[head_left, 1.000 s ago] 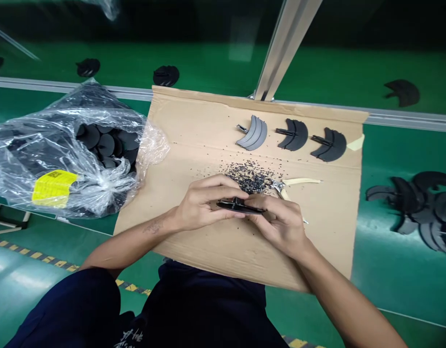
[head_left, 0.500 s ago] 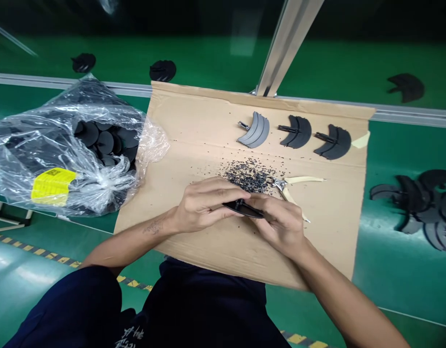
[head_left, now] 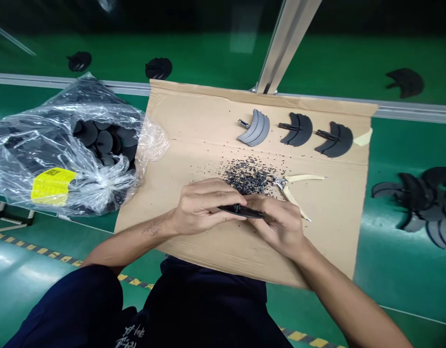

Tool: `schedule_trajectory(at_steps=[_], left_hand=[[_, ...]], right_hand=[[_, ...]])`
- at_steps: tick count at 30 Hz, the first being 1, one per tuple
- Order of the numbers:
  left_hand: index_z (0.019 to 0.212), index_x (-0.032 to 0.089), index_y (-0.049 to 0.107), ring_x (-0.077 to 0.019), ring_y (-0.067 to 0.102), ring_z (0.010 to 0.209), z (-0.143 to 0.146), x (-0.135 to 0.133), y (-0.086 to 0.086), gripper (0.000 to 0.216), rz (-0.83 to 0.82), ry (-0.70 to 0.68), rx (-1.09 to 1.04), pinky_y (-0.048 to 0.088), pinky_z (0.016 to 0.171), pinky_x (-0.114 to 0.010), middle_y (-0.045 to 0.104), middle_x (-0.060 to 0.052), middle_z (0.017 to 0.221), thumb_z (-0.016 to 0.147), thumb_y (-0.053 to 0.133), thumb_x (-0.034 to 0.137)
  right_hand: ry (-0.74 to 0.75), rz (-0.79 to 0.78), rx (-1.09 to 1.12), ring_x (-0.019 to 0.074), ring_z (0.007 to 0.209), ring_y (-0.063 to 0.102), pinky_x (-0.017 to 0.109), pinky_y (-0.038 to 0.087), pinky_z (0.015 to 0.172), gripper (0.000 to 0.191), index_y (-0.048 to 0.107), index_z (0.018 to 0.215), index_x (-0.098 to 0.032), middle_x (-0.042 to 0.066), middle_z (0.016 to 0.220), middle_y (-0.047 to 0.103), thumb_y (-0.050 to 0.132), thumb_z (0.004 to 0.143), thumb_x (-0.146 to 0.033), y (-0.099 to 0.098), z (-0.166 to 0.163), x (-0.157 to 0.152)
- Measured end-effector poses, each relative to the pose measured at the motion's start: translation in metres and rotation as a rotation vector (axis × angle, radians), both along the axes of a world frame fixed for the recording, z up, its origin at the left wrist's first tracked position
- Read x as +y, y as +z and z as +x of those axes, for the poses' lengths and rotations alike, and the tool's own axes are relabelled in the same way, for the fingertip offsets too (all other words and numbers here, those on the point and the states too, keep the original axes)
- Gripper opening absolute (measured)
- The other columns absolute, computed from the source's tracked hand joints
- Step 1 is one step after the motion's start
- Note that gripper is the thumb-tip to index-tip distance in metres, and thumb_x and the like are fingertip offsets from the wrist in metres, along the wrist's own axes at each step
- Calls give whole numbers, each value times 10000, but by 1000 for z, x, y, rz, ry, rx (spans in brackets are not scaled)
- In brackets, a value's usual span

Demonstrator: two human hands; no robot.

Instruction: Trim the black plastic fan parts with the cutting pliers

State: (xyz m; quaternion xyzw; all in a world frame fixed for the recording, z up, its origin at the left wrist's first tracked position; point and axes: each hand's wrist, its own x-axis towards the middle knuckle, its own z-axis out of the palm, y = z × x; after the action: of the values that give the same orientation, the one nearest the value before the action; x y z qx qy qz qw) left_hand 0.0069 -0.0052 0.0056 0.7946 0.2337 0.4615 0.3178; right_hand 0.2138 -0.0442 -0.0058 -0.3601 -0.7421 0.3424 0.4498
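Observation:
Both my hands hold one thin black plastic part (head_left: 241, 210) edge-on over a brown cardboard sheet (head_left: 208, 125). My left hand (head_left: 203, 205) pinches its left end with curled fingers. My right hand (head_left: 281, 224) grips its right end, fingers closed. A heap of black plastic crumbs (head_left: 248, 176) lies just beyond my fingers. Small cutting pliers with cream handles (head_left: 293, 186) rest on the cardboard to the right of the crumbs. Three crescent-shaped parts (head_left: 295, 130) lie in a row at the far side of the cardboard.
A clear plastic bag (head_left: 66, 150) full of round black parts with a yellow label sits at left on the green bench. More black crescent parts (head_left: 422, 203) are piled at right. An aluminium rail (head_left: 63, 84) and slanted post (head_left: 284, 43) run behind the cardboard, with loose parts beyond.
The black part tilted and then levelled again between my fingers. My hands stayed in the same place above the cardboard.

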Motion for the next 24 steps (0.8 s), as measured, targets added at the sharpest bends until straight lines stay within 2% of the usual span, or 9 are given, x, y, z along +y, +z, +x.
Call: schedule_trajectory(at_steps=[5,8,10,12,14,17,20,22,24], left_hand=[[1122,167,738,-136,721,854,0,0,0,250,-20,-15,-3,603,767,-255,772,-79,930,884,759,240],[1136,173,731,-145,711,890,1,1,0,306,-77,-48,-20,598,803,-274,765,-73,953,867,778,310],[1135,176,728,-145,705,920,1,1,0,283,-115,-44,-20,593,827,-275,762,-67,966,881,764,297],[1132,174,729,-141,700,945,0,1,0,245,-148,-19,-16,588,843,-271,758,-68,986,902,738,258],[1137,180,731,-139,693,951,-1,2,-1,236,-175,21,-12,586,842,-273,751,-69,1010,912,725,251],[1127,198,744,-127,683,910,-2,6,-5,232,-185,92,-21,586,800,-258,737,-57,994,902,738,252],[1087,198,761,-114,682,860,-2,10,-8,224,-168,138,-41,588,751,-234,729,-44,944,869,774,252],[1064,190,766,-112,686,848,-2,11,-10,220,-164,153,-47,591,739,-231,731,-44,927,856,788,256],[1057,183,763,-114,692,848,-2,12,-11,226,-154,158,-48,598,746,-238,739,-47,926,849,795,265]], right_hand=[[-10,-22,26,175,836,755,250,620,719,78,692,983,-192,96,983,777,617,983,-172,-2,-1,-1],[-36,-44,72,159,792,748,238,612,716,50,702,971,-195,67,951,780,656,964,-178,-1,-4,0],[-23,-55,60,158,820,748,241,611,735,52,708,994,-196,58,968,779,683,949,-183,3,-2,4],[14,-35,-40,182,909,746,283,618,808,142,709,1075,-193,76,1040,773,713,936,-223,9,8,10],[25,-1,-223,235,1063,717,379,603,934,298,685,1200,-200,110,1166,742,734,925,-305,16,25,17],[-73,10,-565,335,1266,604,556,526,1053,525,595,1380,-237,144,1361,639,720,918,-452,21,60,21],[-180,14,-835,409,1271,566,622,529,989,640,531,1456,-241,176,1377,593,705,907,-521,17,89,19],[-207,27,-893,406,1192,602,593,559,916,600,537,1449,-231,182,1311,612,679,929,-492,14,98,17],[-214,41,-859,376,1117,633,547,576,869,515,562,1420,-234,167,1234,640,649,956,-439,16,97,17]])
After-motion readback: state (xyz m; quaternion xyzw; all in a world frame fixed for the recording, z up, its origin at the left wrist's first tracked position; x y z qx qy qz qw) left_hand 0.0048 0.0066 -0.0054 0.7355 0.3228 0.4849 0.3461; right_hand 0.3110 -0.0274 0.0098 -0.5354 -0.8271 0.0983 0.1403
